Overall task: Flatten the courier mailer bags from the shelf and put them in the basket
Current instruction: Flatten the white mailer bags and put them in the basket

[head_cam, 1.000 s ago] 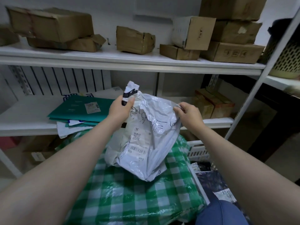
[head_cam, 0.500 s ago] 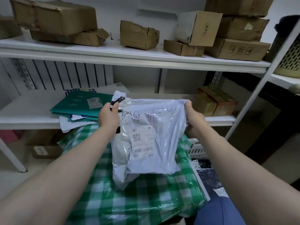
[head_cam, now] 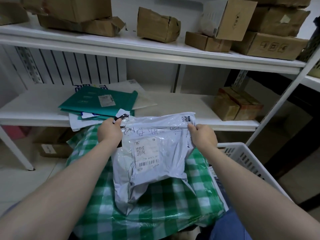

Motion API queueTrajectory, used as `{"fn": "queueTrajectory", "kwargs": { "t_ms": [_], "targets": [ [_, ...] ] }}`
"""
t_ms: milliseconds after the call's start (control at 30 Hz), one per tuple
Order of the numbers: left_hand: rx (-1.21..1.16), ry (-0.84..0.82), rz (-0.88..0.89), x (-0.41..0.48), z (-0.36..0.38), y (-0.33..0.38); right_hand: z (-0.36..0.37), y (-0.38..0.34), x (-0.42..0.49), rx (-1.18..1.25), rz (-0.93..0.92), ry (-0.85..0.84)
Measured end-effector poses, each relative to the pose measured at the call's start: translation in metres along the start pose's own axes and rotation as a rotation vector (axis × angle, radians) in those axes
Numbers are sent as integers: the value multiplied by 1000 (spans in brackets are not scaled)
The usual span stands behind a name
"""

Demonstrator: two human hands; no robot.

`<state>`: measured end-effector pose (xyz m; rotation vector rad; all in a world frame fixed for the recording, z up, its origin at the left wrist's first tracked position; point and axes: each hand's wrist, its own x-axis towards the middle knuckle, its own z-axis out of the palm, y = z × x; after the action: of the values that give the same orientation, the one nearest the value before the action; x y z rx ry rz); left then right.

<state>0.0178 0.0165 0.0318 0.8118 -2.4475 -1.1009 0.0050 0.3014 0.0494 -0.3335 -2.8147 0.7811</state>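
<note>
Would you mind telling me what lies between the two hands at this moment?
In the head view, the top edge of the white mailer bag spans the stretch between the left hand and the right hand, each gripping an upper corner.

Mailer on bag, basket right

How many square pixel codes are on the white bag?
2. One black square code is near the white plastic mailer bag's top right corner; another is on its paper label. The bag's back is hidden, so maybe more.
</note>
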Motion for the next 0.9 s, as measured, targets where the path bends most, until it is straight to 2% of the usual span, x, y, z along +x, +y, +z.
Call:
{"fn": "queueTrajectory", "kwargs": {
  "t_ms": [100,200,267,300,467,600,667,800,900],
  "targets": [
    [-82,-36,-57,0,-2,-4,10,0,4,154,137,-29],
    [-268,-192,-277,-4,0,-7,14,2,7,591,314,-84],
    [-209,-291,-364,-18,6,-11,20,1,5,848,398,-203],
    [-158,-321,-379,-26,10,-15,27,4,3,892,433,-271],
    [-68,-425,-389,-63,30,-29,37,10,-14,602,491,-531],
    [-58,-398,-335,-69,37,-23,31,3,-25,514,505,-752],
    [-72,-343,-288,-71,37,-16,27,1,-25,567,551,-807],
    [-116,-213,-212,-68,35,-6,13,-7,-30,541,567,-761],
    [-161,-167,-141,-69,35,-6,17,-6,-28,484,502,-568]
  ]
}}
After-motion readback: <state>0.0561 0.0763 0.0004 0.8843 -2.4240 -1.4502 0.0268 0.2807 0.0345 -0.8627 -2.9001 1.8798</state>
